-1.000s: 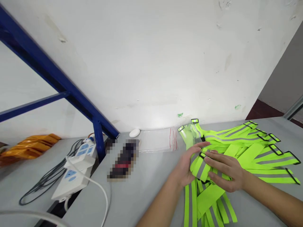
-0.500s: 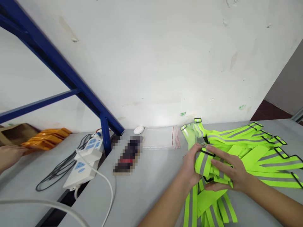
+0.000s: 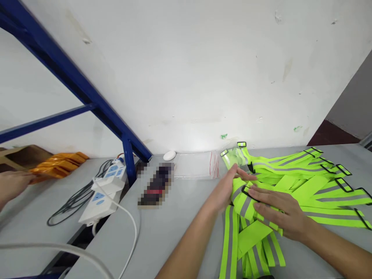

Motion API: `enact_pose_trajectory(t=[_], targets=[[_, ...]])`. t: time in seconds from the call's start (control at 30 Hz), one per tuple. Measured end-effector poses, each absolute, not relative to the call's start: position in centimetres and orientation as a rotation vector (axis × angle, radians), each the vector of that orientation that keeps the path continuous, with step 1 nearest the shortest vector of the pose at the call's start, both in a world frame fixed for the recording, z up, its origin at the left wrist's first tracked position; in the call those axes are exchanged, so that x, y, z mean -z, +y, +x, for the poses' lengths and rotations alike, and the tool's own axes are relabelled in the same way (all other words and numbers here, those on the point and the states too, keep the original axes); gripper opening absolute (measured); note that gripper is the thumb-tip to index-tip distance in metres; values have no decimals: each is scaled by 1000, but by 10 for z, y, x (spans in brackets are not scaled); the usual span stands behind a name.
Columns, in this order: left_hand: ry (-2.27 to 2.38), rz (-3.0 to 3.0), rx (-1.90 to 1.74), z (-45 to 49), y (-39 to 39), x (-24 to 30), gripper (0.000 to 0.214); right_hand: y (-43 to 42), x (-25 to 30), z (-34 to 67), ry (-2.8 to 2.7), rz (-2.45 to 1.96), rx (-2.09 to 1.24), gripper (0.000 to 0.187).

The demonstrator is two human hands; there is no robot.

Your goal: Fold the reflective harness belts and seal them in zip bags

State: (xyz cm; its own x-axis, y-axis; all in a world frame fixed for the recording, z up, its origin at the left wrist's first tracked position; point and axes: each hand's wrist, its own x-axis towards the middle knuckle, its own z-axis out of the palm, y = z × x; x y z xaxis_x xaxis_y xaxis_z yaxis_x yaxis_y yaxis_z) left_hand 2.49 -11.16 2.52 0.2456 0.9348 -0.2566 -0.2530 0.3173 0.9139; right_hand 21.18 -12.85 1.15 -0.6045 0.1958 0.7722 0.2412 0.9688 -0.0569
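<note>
A folded bundle of neon-yellow reflective strap (image 3: 243,204) with a grey stripe and a black buckle sits between my two hands. My left hand (image 3: 223,190) presses against its left side, thumb and fingers partly behind it. My right hand (image 3: 280,211) lies over its right side, fingers closed along the top near the buckle. More neon straps (image 3: 312,184) with black buckles spread out to the right. Other strap ends (image 3: 255,257) hang below the bundle on the table. A clear plastic bag (image 3: 235,155) with yellow strap in it lies just behind my left hand.
Clear bags with red lines (image 3: 193,166) lie near the wall, beside a white oval object (image 3: 169,155) and a pixelated item (image 3: 157,186). Left stand a blue metal frame (image 3: 128,155), power strips (image 3: 101,201) and cables. Another person's hand (image 3: 13,186) touches orange packets (image 3: 59,164).
The bundle has turned and moved slightly left in my hands. My right fingers now lie flatter over it, and my left fingers have straightened. The other person's hand has shifted slightly.
</note>
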Motion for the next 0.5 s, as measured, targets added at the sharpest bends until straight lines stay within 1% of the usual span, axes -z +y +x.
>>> enact_pose_trajectory(t=[0.07,0.13,0.17,0.27,0.3,0.33,0.4,0.43,0.5], targets=[[1316,1191,-1145,6,-103,-21,33,-130,-10,210,-2272,-287,151,20],[1575,1515,-1127,-14,-97,-13,27,-130,-10,208,-2299,-277,211,16],[1609,1674,-1043,-22,-95,-9,30,-130,-9,208,-2307,-274,242,14],[1512,2000,-729,-35,-93,3,55,-129,-7,206,-2341,-278,334,12],[1483,2040,-659,-35,-93,5,56,-129,-6,206,-2360,-280,361,11],[1479,2058,-610,-33,-93,7,50,-129,-5,205,-2380,-283,384,10],[1523,2081,-546,-27,-93,8,27,-129,-2,205,-2415,-289,417,8],[1565,2105,-522,-22,-93,7,19,-129,-1,205,-2421,-293,428,8],[1680,2192,-496,-13,-94,5,18,-127,-1,205,-2412,-301,434,9]])
